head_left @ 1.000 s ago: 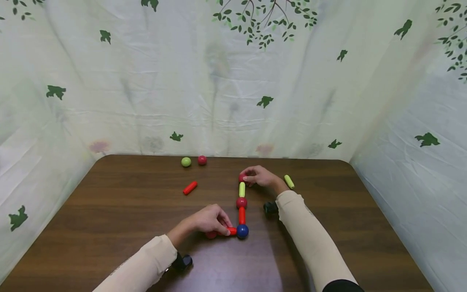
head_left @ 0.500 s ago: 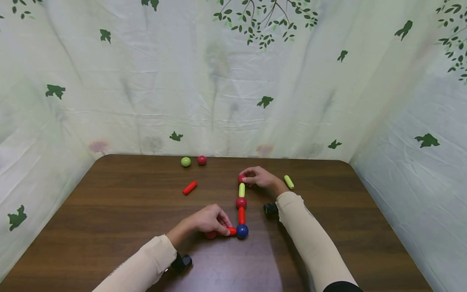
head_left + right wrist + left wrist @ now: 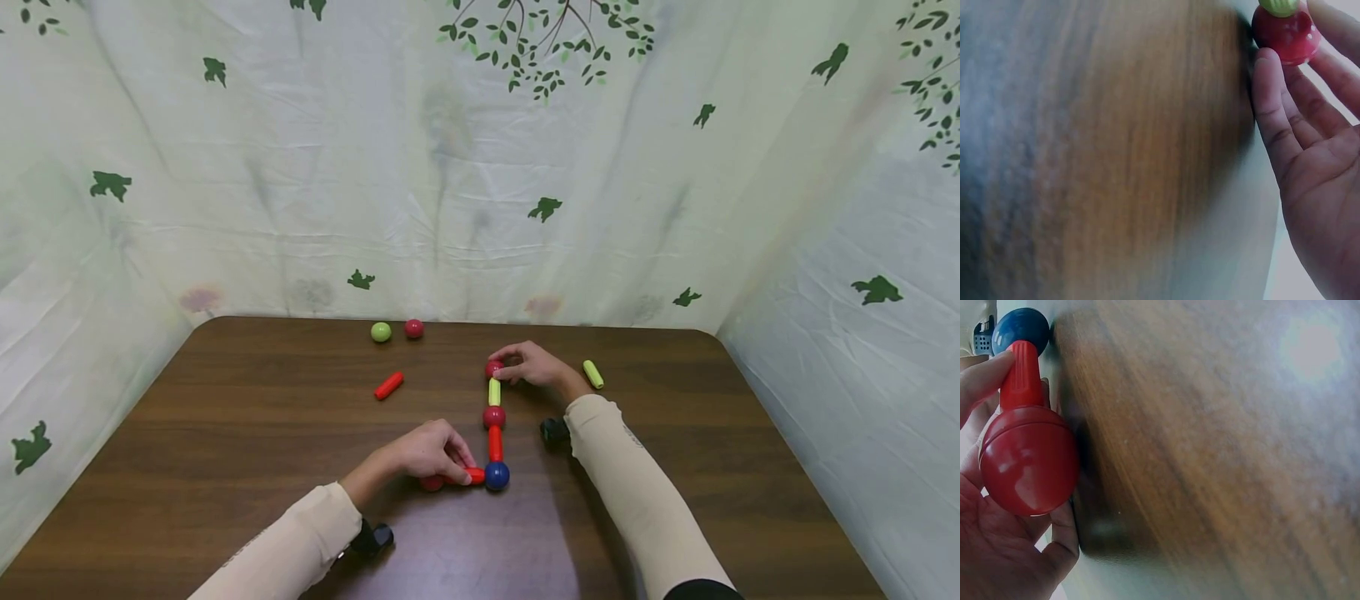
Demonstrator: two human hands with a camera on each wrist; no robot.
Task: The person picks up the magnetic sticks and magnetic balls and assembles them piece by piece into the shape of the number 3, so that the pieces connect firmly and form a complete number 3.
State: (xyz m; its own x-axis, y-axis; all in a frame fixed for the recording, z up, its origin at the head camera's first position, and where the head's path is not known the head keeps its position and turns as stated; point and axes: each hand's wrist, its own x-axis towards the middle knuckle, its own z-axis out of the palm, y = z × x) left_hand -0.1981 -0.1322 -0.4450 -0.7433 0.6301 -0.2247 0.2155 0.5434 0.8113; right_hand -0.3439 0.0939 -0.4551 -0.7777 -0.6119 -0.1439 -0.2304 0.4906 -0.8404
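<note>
An L-shaped chain of balls and rods lies on the table, cornered by a blue ball (image 3: 497, 476). From that corner a red rod (image 3: 495, 444) runs away from me to a crimson ball (image 3: 493, 417), then a yellow-green rod (image 3: 494, 392) and a far crimson ball (image 3: 492, 369). My right hand (image 3: 531, 365) holds this far ball between thumb and fingers. Leftward from the blue ball goes another red rod (image 3: 1022, 375), ending in a red ball (image 3: 1030, 462). My left hand (image 3: 431, 454) pinches that rod, its palm side facing the red ball in the left wrist view.
Toward the table's far edge sit a green ball (image 3: 381, 332) and a crimson ball (image 3: 413, 329). A loose red rod (image 3: 388, 386) lies left of the chain. Another yellow-green rod (image 3: 593, 374) lies beyond my right wrist. A patterned cloth (image 3: 420, 167) hangs behind the table.
My right hand and the far ball have shifted slightly left, and the far arm of the chain now leans a little left. My left hand keeps its grip in place.
</note>
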